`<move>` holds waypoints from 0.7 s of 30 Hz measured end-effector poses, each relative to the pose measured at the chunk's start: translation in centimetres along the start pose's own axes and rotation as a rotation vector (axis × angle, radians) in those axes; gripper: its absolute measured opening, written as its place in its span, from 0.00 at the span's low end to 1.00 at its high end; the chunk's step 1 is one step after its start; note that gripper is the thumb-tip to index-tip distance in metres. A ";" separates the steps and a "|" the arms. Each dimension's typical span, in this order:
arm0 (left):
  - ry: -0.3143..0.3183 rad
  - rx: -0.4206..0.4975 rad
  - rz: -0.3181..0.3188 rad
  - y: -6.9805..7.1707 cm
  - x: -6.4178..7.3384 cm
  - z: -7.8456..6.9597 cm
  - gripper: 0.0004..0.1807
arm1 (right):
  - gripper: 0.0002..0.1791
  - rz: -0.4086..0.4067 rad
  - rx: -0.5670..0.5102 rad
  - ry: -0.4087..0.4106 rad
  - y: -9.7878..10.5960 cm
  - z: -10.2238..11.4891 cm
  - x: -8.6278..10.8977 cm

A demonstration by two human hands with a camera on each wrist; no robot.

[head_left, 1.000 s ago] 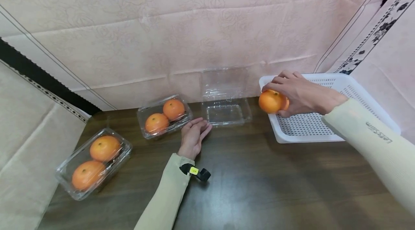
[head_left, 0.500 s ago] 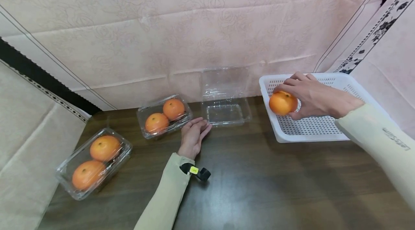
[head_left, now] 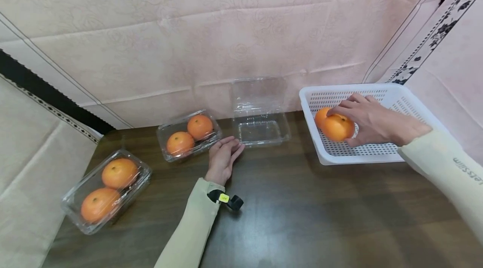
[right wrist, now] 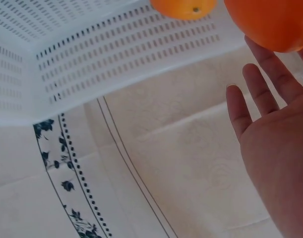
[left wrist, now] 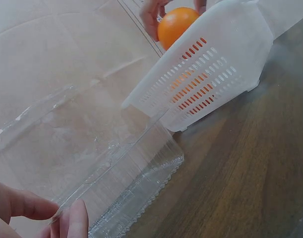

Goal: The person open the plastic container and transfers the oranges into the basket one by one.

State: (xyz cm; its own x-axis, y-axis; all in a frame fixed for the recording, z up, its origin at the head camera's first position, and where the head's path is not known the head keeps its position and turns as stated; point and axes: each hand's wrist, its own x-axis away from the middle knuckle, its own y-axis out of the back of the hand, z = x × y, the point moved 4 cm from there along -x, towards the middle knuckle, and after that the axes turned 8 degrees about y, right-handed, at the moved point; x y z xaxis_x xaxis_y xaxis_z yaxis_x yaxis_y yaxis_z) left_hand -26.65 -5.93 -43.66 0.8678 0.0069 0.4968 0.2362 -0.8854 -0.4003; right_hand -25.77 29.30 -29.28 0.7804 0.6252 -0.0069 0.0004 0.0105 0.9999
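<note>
My right hand (head_left: 370,121) grips an orange (head_left: 337,128) above the white slotted basket (head_left: 358,160). A second orange (head_left: 322,116) sits in the basket, partly hidden behind the held one. In the right wrist view the held orange (right wrist: 275,22) is at my fingertips, and the basket orange (right wrist: 183,7) shows beside it. My left hand (head_left: 222,159) is at the near left corner of an open clear plastic container (head_left: 260,129) with its lid raised against the cloth wall. The left wrist view shows thumb and fingers pinching the container's edge (left wrist: 111,173).
Left of the open container lies a lidded clear container (head_left: 188,136) with two oranges. Another closed container (head_left: 107,192) with two oranges stands further left. All rest on a dark wooden table (head_left: 286,213), with patterned cloth (head_left: 234,29) hanging behind.
My right hand has carried the orange rightward from the basket's left rim to over its inside, and a little lower. The second orange shows more now. My left hand has stayed at the container.
</note>
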 end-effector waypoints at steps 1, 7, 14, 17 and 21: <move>0.001 -0.001 -0.001 0.0 0.0 0.0 0.23 | 0.41 0.007 -0.006 -0.007 -0.2 -0.1 0.1; -0.001 -0.006 -0.005 0.0 -0.1 0.1 0.23 | 0.42 0.035 -0.035 -0.038 -1.6 -0.6 0.8; -0.004 -0.004 -0.004 0.0 0.0 0.0 0.23 | 0.40 0.026 -0.031 -0.021 -2.7 -1.0 1.2; -0.003 -0.005 -0.008 -0.1 0.0 0.0 0.23 | 0.40 0.027 -0.041 -0.022 -2.9 -1.1 1.1; -0.002 -0.006 -0.015 0.0 0.1 0.0 0.23 | 0.40 0.036 -0.042 -0.006 -3.2 -1.2 1.0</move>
State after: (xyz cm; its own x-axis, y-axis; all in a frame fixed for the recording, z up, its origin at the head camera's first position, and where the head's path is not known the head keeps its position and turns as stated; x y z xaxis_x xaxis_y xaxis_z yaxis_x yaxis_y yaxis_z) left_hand -26.59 -5.91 -43.62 0.8651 0.0214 0.5012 0.2469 -0.8879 -0.3882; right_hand -25.74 30.78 -32.48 0.7829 0.6214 0.0290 -0.0536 0.0209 0.9983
